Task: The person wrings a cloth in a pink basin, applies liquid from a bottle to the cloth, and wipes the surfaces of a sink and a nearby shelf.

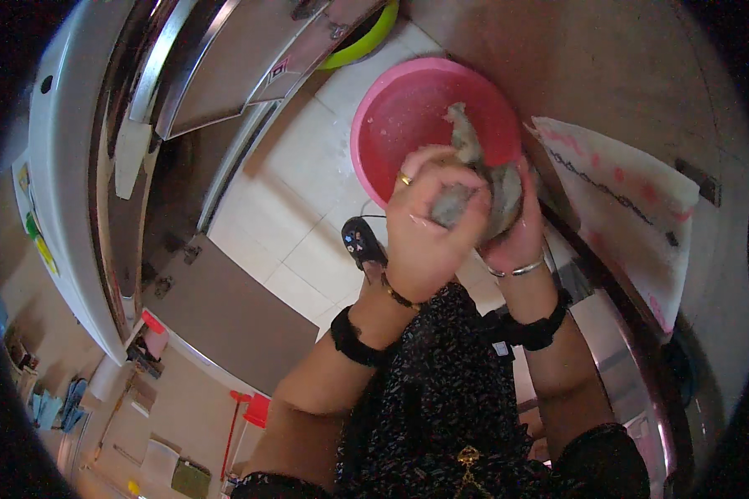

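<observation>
A wet-looking greyish-green cloth is bunched up between my two hands above a pink basin. My left hand is closed around one bunched part, with a wad showing between the fingers and a ring on one finger. On the other side, my right hand cups the rest of the cloth, its fingers curled along the outer edge. One loose end sticks up past my left fingers, over the inside of the basin. The hands hide part of the basin's near rim.
The basin stands on a pale tiled floor; a lime-green basin is beyond it. A white, red-patterned cloth hangs at right. My black shoe is below the hands. An opened cabinet door lies left, near a red dustpan.
</observation>
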Demonstrator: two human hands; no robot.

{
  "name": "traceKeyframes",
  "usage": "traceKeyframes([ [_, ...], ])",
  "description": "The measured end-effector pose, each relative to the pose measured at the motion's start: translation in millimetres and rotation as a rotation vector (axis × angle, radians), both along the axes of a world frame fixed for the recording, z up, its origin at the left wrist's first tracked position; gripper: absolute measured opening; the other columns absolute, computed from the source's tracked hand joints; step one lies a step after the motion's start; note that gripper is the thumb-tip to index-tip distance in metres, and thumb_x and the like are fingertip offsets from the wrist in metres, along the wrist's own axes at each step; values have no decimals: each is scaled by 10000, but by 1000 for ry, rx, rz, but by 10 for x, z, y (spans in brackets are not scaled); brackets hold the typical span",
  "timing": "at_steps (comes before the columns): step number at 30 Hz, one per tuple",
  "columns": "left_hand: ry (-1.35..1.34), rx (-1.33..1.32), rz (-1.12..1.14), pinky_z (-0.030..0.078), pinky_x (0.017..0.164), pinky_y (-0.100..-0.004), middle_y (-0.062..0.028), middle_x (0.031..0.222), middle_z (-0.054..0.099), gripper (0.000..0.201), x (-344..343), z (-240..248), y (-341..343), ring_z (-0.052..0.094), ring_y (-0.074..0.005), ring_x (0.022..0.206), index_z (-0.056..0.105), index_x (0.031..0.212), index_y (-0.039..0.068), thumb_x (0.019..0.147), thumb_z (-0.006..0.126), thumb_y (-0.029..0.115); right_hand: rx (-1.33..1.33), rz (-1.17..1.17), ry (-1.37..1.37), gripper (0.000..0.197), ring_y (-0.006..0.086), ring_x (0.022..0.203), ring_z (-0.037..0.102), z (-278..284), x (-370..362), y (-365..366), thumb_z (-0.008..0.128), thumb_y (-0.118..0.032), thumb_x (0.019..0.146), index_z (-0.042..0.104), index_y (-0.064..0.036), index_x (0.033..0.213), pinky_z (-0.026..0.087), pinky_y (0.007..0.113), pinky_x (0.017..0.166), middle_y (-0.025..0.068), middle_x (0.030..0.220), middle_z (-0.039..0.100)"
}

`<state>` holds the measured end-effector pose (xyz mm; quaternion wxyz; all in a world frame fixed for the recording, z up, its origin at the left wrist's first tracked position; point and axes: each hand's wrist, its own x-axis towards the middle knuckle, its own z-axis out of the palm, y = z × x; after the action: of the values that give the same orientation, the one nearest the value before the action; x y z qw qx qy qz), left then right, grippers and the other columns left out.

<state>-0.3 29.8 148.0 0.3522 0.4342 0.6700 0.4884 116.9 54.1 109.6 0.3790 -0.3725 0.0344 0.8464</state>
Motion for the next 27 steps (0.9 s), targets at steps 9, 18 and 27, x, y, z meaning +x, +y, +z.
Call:
traceKeyframes([
  [9, 70, 298, -321, 448, 765, -364, -86, 847, 547, 202, 27, 104, -39, 543, -285, 879, 554, 742, 76, 567, 636, 15, 94, 361, 609, 476, 188, 957, 532, -218, 129, 152, 395, -459, 859, 485, -69, 1116, 451, 339, 833, 63, 1092, 519],
  [18, 56, 143, -303, 420, 839, -374, -137, 1051, 535, 289, -72, 127, -151, 520, -300, 977, 597, 907, 61, 632, 681, 84, -34, 342, 214, 369, 179, 889, 564, -33, 14, 107, 438, -316, 860, 510, -32, 1085, 459, 324, 824, 65, 989, 573],
  [27, 244, 440, -590, 388, 905, -462, -101, 1083, 550, 196, -111, 61, -236, 491, -336, 1068, 578, 762, 69, 653, 716, 155, 113, 649, 158, 285, 134, 800, 567, 147, 29, 323, 523, -225, 815, 547, -36, 1028, 473, 253, 703, 50, 924, 579],
])
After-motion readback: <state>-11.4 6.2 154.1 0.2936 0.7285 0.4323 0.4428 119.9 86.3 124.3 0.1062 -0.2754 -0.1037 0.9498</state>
